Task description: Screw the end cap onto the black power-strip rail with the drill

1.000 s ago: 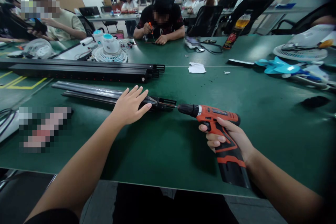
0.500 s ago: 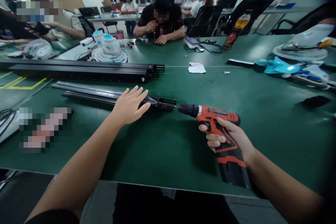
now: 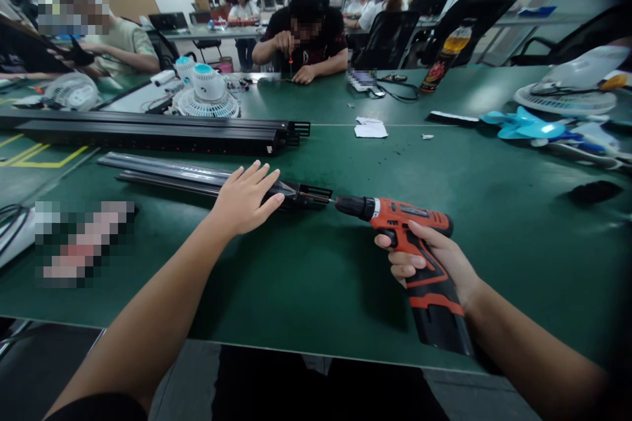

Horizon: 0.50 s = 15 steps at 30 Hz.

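My left hand [image 3: 248, 199] lies flat, fingers stretched out, on top of a long black profile [image 3: 168, 168] with a glossy clear covering. Fingers of my right hand [image 3: 434, 250] are wrapped round the grip of an orange and black cordless drill [image 3: 412, 214], the index finger near its trigger. The drill points left, and its thin bit reaches the slotted end piece [image 3: 315, 195] of the profile. Whether the bit sits in a screw there is too small to tell.
Beyond my left hand lie more black profiles [image 3: 148, 131]. White fan parts [image 3: 205, 92] stand at the back left, and blue fan blades [image 3: 526, 123] lie at the right. A paper scrap [image 3: 371, 128] and a bottle [image 3: 444, 59] are farther back. Across the table a person [image 3: 309, 26] holds a screwdriver.
My hands and the drill have stayed practically in place. The person across the table has shifted the hand on the screwdriver slightly.
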Tool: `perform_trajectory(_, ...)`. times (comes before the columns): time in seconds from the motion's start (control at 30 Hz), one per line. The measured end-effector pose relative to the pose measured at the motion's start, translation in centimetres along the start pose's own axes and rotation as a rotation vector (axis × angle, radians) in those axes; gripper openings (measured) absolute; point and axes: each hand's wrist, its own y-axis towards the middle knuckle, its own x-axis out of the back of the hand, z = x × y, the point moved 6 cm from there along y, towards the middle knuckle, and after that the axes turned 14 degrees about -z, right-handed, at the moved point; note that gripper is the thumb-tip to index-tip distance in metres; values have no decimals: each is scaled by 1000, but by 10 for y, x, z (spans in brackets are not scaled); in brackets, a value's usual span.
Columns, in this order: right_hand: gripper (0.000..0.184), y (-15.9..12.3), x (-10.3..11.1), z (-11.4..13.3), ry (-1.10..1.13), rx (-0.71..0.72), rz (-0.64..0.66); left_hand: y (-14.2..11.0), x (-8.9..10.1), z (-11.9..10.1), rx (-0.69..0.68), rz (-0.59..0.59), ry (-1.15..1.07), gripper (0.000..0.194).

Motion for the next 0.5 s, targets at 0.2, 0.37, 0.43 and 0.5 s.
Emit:
perform_trajectory(0.2, 25, 0, 1, 0, 92, -16, -41, -2, 0, -1, -13, -44, 14, 71)
perform_trajectory(0.37, 25, -1, 0, -1, 137, -58, -45, -2, 0, -2, -30, -58, 23, 78)
perform_trajectory(0.43, 25, -1, 0, -1, 123, -56, -46, -2, 0, -2, -34, -77, 11, 78)
perform_trajectory(0.5, 25, -1, 0, -1, 91, -43, -42, -2, -1, -1, -36, -91, -4, 79)
